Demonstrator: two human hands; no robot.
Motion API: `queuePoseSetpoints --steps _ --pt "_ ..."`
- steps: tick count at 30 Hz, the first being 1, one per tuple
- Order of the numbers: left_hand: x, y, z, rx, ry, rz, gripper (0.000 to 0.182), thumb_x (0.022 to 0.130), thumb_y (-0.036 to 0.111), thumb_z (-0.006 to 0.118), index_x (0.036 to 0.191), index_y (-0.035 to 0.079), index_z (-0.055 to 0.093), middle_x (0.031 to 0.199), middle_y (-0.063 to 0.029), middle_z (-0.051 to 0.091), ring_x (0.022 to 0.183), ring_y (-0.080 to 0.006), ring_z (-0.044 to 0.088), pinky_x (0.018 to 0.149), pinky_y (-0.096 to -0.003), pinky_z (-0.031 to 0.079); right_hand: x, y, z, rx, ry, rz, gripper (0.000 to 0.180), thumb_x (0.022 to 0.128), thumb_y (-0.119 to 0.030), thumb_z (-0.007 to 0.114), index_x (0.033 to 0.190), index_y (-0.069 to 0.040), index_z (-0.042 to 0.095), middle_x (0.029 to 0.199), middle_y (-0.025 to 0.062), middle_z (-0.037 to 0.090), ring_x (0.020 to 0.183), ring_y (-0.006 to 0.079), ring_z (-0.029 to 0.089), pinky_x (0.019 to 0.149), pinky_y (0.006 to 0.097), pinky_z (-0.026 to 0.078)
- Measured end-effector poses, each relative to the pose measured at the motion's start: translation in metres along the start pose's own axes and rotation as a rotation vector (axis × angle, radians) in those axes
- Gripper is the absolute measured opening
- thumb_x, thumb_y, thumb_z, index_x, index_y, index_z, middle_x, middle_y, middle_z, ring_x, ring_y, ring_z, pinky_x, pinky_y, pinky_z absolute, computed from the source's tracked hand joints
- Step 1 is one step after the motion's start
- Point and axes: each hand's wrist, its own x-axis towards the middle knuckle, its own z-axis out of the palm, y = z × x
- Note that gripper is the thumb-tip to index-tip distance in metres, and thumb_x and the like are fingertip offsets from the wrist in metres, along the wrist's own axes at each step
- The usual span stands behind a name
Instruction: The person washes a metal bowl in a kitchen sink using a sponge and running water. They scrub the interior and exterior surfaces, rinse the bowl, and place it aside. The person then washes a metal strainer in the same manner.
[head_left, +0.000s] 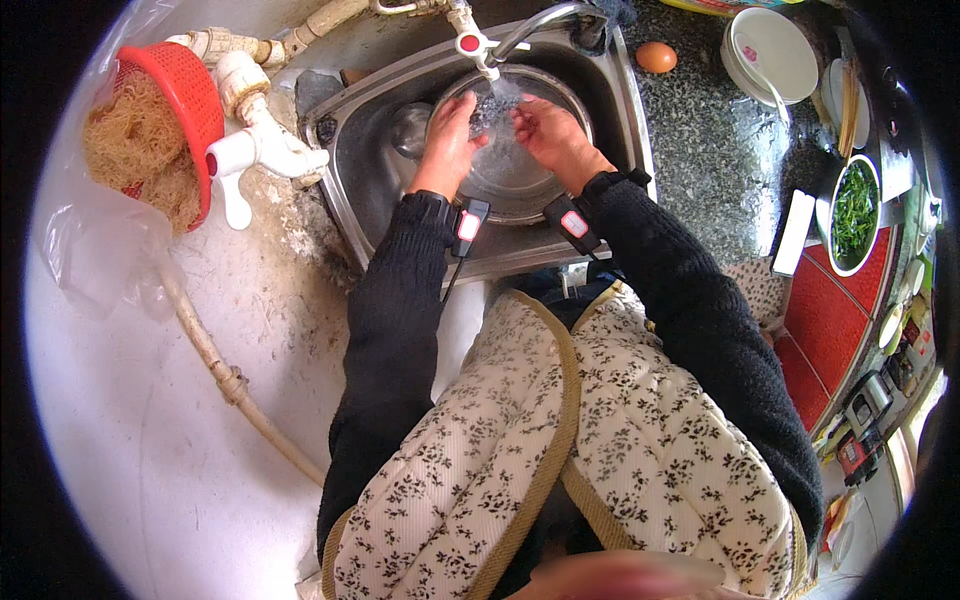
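Note:
My left hand (448, 146) is over a round metal basin (517, 196), its fingers and thumb spread apart. Opposite it, my right hand (553, 139) has its fingers curled inward under the running water (505, 88). A glittering grey patch (491, 112) shows between the hands; whether it is a wire scourer or splashing water cannot be told. The basin stands in a stainless steel sink (360, 187). Above it is a white tap (472, 45) with a red-centred handle. A small round metal piece (411, 129) lies left of the basin.
A red plastic basket (178, 97) holding tan fibres hangs left beside a second white tap (255, 150). On the granite counter (690, 150) are an egg (656, 57), stacked white bowls (776, 52) with a spoon, chopsticks (848, 105) and a bowl of chopped greens (855, 214).

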Motion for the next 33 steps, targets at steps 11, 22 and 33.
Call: queuePoseSetpoints --steps 11,22,33 --pt "0.015 -0.013 0.017 0.402 -0.296 0.178 0.051 0.074 -0.009 0.048 0.123 0.004 0.049 0.109 -0.0048 0.058 0.097 -0.0189 0.059 0.082 -0.0326 0.049 -0.018 -0.01 0.01 -0.361 -0.137 -0.181 0.038 0.084 -0.004 0.056 0.121 -0.007 0.051 0.086 0.0047 0.061 0.071 0.0115 0.053 0.062 0.0234 0.041" --pt "0.033 -0.034 0.007 -0.177 -0.153 0.089 0.027 0.085 0.005 0.059 0.112 0.001 0.056 0.103 -0.0092 0.062 0.092 -0.0189 0.06 0.084 -0.0322 0.047 -0.01 -0.001 0.006 -0.66 0.005 -0.168 0.055 0.077 -0.01 0.066 0.129 -0.012 0.047 0.084 0.0068 0.063 0.072 0.0153 0.06 0.057 0.0296 0.045" --pt "-0.027 -0.076 -0.067 0.865 0.632 0.704 0.035 0.073 0.002 0.06 0.108 -0.001 0.054 0.113 -0.0189 0.053 0.108 -0.0327 0.05 0.095 -0.0412 0.036 0.015 0.024 0.004 -2.449 0.015 -0.728 0.026 0.08 -0.009 0.056 0.106 -0.007 0.06 0.1 0.0153 0.065 0.104 0.0243 0.059 0.072 0.0415 0.053"
